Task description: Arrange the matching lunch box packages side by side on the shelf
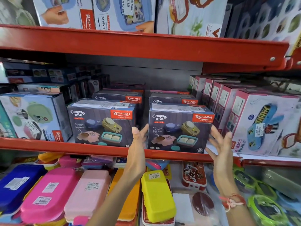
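— Why is the right Crunchy Bite package [180, 129] flanked by both hands?

— It is judged to be squared beside its twin, the left Crunchy Bite package [102, 123], on the red shelf [104, 150].

— And the hands?

— The left hand [138, 136] lies at the box's nine o'clock, the right hand [219, 141] at three o'clock; both are spread, nothing grasped.

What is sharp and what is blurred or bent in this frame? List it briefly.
Head view: the two Crunchy Bite boxes at centre are sharp, print readable; the left hand and right hand are slightly motion-smeared; upper-shelf boxes and frame corners are soft; the red shelf edge bows from wide-angle distortion; lighting is even, with mild glare on the yellow lunch box.
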